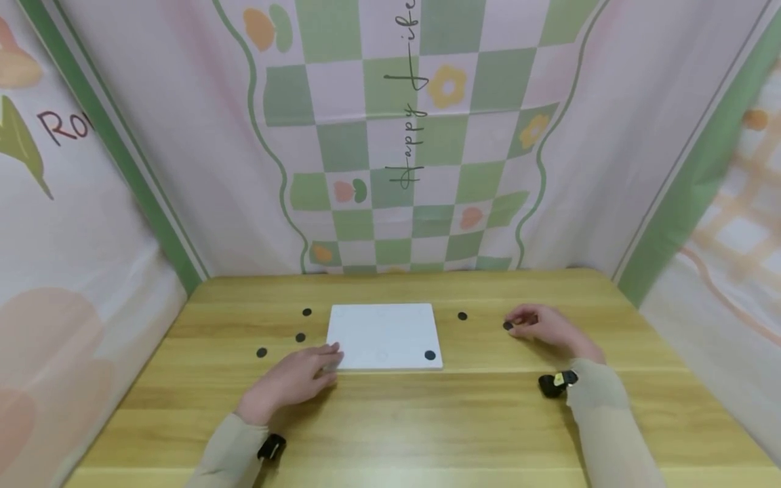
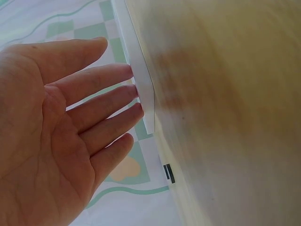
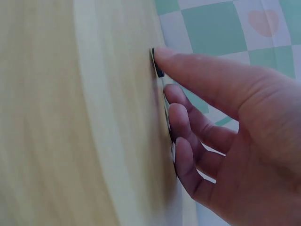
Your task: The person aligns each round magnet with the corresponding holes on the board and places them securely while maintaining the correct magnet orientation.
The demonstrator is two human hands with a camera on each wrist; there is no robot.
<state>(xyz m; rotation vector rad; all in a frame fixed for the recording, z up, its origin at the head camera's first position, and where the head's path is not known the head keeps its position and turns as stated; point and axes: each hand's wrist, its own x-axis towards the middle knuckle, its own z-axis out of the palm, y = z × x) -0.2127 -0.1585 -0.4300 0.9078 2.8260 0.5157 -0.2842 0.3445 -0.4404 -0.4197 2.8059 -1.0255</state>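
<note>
A thin white board (image 1: 383, 333) lies on the wooden table, with one black disc (image 1: 430, 355) near its front right corner. My left hand (image 1: 297, 374) has its fingers fairly straight, and their tips (image 2: 136, 92) touch the board's front left edge. To the right of the board, my right hand (image 1: 544, 328) pinches another black disc (image 1: 508, 326) at the tabletop between thumb and forefinger. Seen from the right wrist, the thumb lies against this small disc (image 3: 157, 63); the other fingers curl down to the wood. Faint round marks show on the board.
Left of the board lie several black discs (image 1: 300, 337) on the table (image 1: 390, 427). Another disc (image 1: 462, 316) sits between the board and my right hand. Patterned curtains (image 1: 390, 149) hang behind the table and on both sides.
</note>
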